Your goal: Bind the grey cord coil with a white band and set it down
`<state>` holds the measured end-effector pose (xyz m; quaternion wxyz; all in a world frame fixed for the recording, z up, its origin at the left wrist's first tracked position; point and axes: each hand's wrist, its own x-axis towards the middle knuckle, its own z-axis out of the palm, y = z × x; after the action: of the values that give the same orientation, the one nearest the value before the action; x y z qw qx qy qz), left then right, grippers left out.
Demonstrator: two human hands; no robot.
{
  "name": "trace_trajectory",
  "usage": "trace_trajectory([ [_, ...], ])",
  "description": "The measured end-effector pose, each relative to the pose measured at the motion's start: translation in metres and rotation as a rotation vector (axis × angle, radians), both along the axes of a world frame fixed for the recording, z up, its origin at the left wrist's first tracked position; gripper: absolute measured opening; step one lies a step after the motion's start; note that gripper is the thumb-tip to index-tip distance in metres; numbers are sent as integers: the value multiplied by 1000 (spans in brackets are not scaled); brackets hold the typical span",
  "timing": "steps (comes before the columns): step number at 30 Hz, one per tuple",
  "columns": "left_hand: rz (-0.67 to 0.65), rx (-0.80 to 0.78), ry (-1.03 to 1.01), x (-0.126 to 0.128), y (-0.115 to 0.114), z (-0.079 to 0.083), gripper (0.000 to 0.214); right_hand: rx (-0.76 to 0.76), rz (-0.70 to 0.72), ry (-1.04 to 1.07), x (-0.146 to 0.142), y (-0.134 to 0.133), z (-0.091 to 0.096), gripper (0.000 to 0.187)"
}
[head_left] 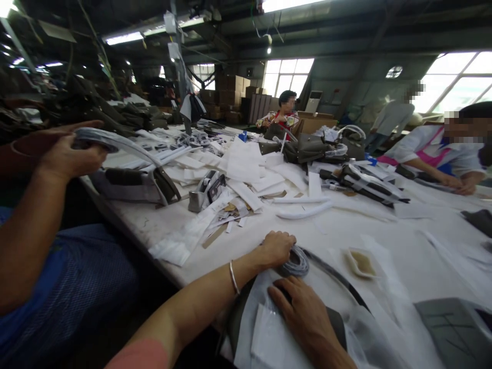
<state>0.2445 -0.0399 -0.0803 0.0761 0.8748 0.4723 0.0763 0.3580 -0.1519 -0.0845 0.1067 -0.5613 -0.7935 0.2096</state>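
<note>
My left hand (pixel 277 249), with a bangle at the wrist, has its fingers curled round a grey coil of plastic strip (pixel 298 262). From that coil a dark bag handle (pixel 338 277) curves down to the right. My right hand (pixel 302 312) rests just below, fingers spread over a dark grey-green bag (pixel 336 325). White sheeting and a clear-wrapped white packet (pixel 274 335) cover much of the bag's front. The bag's lower part runs out of view.
At left, a co-worker's hands (pixel 73 154) grip a similar coil on a wrapped bag handle (pixel 126 143). Paper scraps (pixel 230 210), a tape dispenser (pixel 207 190) and a small dish (pixel 361 263) lie on the white table (pixel 326 236). More bags and people are beyond.
</note>
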Motion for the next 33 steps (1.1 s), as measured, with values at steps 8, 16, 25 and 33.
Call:
trace_trajectory([
  [8,63,-29,-105,-2,4,-13,28,-40,-73,263,7,0,7,32],
  [16,109,-38,-147,-3,3,-9,22,-5,-236,288,47,30,58,30],
  [25,152,-72,-184,-5,5,-12,20,83,-372,-473,74,171,47,29],
  [33,125,-162,-178,-2,9,-10,26,-11,-454,-572,69,239,7,24],
])
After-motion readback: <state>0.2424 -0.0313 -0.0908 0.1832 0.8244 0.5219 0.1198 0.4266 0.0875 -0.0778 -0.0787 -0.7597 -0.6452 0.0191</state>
